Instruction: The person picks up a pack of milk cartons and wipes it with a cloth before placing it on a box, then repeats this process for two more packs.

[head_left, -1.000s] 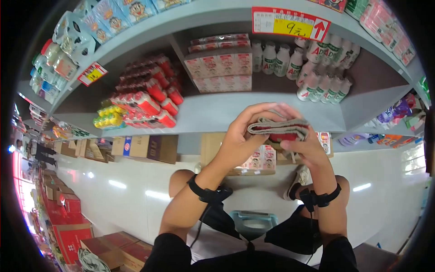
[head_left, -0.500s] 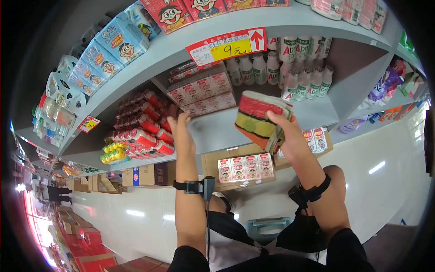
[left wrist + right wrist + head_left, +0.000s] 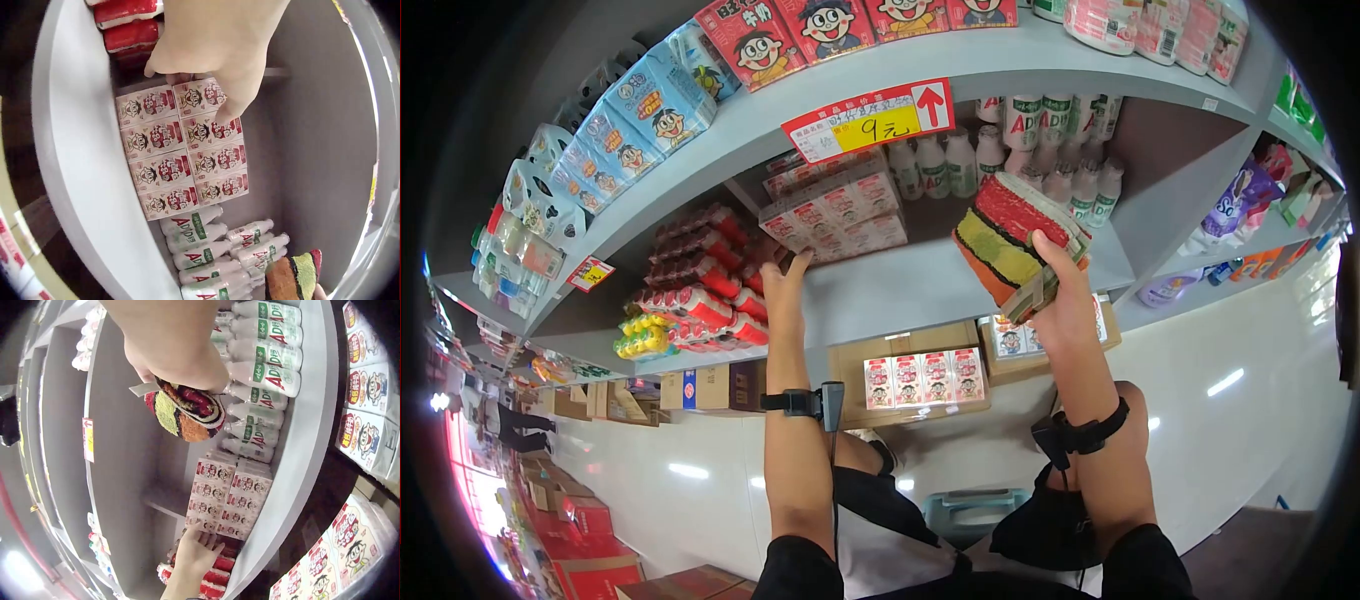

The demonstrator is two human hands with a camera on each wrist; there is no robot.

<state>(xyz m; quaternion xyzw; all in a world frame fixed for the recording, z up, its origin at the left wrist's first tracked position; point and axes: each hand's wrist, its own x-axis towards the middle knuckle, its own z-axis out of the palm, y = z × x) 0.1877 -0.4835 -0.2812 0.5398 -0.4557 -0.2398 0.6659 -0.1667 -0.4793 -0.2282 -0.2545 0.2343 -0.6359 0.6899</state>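
A folded striped cloth [image 3: 1005, 240], red, green, black and orange, is gripped by the right hand [image 3: 1065, 305], thumb on top, above the shelf's front; the right wrist view shows its rolled edge [image 3: 203, 409]. My left hand [image 3: 785, 300] reaches into the shelf at the left end of a stack of pink-and-white milk cartons [image 3: 835, 215]. In the left wrist view the hand [image 3: 215, 44] has its fingers spread at the cartons [image 3: 156, 137], one fingertip over their printed faces. Some of its fingertips are hidden there. White bottles [image 3: 206, 250] stand beside the stack.
Red bottle packs [image 3: 700, 300] lie left of the cartons. A price sign [image 3: 870, 120] hangs on the upper shelf edge [image 3: 1000, 62]. Open carton boxes [image 3: 925, 378] sit below the shelf, and a light-blue stool [image 3: 972, 512] is between the knees.
The hands, together on the folded cloth a second ago, have parted. The left hand has moved left to the cartons; the right hand holds the cloth, whose coloured stripes now face up.
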